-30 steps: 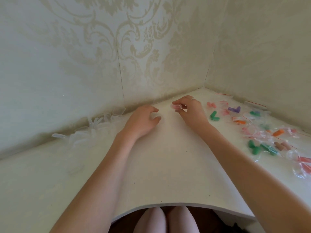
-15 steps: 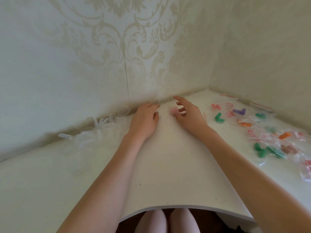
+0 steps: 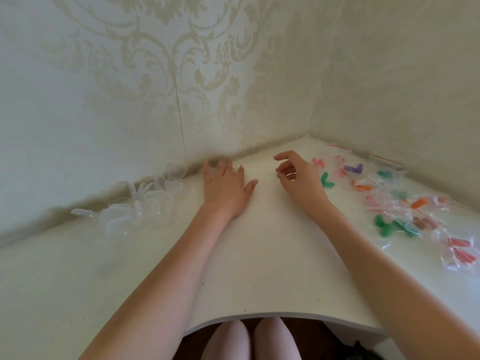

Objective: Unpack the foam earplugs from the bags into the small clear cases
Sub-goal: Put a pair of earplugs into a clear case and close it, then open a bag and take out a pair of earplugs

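The left hand (image 3: 226,188) lies flat on the white tabletop (image 3: 259,255), fingers spread, its fingertips near the wall; it may be touching a clear case there, but that is too faint to tell. The pile of clear cases (image 3: 145,203) sits just to its left. The right hand (image 3: 298,178) hovers with fingers loosely curled, holding nothing I can make out. The bagged earplugs (image 3: 405,203) lie scattered to its right, a green pair (image 3: 326,180) just beside it. This looks like a pause between pieces; next, the right hand needs to pick a bag and open it.

A home corner: damask wallpaper (image 3: 197,61) above a white desk (image 3: 259,255)
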A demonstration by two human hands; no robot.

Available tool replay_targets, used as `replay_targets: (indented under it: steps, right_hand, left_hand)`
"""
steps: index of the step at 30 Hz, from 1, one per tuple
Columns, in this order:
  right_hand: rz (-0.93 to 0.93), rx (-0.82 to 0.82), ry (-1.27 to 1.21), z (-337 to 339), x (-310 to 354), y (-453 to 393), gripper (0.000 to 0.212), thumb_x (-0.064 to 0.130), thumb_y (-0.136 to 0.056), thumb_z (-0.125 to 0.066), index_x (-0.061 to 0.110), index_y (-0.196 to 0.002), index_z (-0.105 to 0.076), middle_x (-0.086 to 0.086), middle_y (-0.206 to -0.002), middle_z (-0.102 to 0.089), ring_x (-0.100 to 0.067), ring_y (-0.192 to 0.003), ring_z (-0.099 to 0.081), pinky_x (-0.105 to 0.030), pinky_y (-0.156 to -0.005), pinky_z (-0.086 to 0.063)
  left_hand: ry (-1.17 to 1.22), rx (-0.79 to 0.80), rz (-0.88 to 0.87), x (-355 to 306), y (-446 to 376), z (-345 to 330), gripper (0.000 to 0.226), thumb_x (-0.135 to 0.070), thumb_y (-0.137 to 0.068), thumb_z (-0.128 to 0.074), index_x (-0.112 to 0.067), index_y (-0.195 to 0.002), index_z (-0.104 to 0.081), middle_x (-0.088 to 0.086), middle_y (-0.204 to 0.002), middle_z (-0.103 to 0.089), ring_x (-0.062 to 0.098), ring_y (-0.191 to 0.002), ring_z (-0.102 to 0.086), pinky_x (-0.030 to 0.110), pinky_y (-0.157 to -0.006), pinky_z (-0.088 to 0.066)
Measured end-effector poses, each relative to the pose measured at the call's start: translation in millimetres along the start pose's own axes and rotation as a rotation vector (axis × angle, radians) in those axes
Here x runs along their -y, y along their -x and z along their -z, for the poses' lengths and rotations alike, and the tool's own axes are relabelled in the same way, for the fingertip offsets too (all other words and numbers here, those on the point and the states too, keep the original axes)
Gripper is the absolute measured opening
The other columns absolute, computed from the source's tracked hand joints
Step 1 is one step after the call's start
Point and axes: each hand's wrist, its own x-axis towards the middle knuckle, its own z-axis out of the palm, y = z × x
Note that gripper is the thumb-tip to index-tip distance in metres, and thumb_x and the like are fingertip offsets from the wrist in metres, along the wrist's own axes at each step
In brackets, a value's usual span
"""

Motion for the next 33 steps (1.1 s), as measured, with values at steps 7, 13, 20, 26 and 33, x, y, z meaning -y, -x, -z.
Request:
replay_targets:
  steps: [7,13,20,26,33]
  right_hand:
    - [0.078,0.058,0.072,10,-3,13,0.023,0.015,-0.091,-0.058,0.024,-0.11,-0.065,0.009,-0.103,-0.069,-0.006,-0.103,-0.061,-0.023,-0.101,-0.041]
    - [0.092,0.318,0.676,7,7,7,0.034,0.036,-0.096,-0.042,0.029,-0.123,-0.061,0.007,-0.125,-0.063,-0.015,-0.121,-0.051,-0.03,-0.112,-0.01]
    - [0.008,0.444,0.857,-19,1,-24,0.051,0.042,-0.102,-0.012,0.029,-0.151,-0.008,0.005,-0.154,-0.029,-0.013,-0.147,-0.007,-0.065,-0.107,0.015]
    - [-0.127,0.285,0.391,-16,4,-42,0.033,0.014,-0.097,-0.037,0.024,-0.126,-0.048,0.002,-0.144,-0.042,-0.021,-0.137,-0.032,-0.057,-0.113,0.001]
    - [-0.037,0.044,0.558,20,-2,-26,0.035,0.019,-0.096,-0.044,0.029,-0.128,-0.054,0.009,-0.153,-0.028,-0.01,-0.146,-0.009,-0.052,-0.114,0.002]
  left_hand:
    - [0.003,-0.045,0.111,2,4,0,0.062,-0.054,-0.098,-0.018,-0.019,-0.15,-0.021,0.021,-0.158,-0.003,0.036,-0.145,0.01,0.056,-0.115,0.008]
    - [0.025,-0.102,0.108,0,6,1,0.054,-0.044,-0.1,-0.025,-0.012,-0.142,-0.034,0.019,-0.153,-0.026,0.032,-0.144,-0.015,0.049,-0.117,0.001]
    - [0.304,-0.285,-0.097,5,6,0,0.041,-0.002,-0.092,-0.039,-0.013,-0.129,-0.051,0.008,-0.124,-0.058,0.024,-0.125,-0.042,0.036,-0.096,-0.037]
    - [0.395,-0.337,-0.063,12,4,0,0.03,-0.008,-0.093,-0.045,-0.011,-0.12,-0.059,0.009,-0.115,-0.062,0.027,-0.113,-0.052,0.037,-0.084,-0.045]
    - [0.421,-0.363,0.025,18,2,-2,0.034,-0.003,-0.094,-0.043,-0.006,-0.124,-0.059,0.012,-0.125,-0.058,0.027,-0.119,-0.048,0.037,-0.089,-0.041]
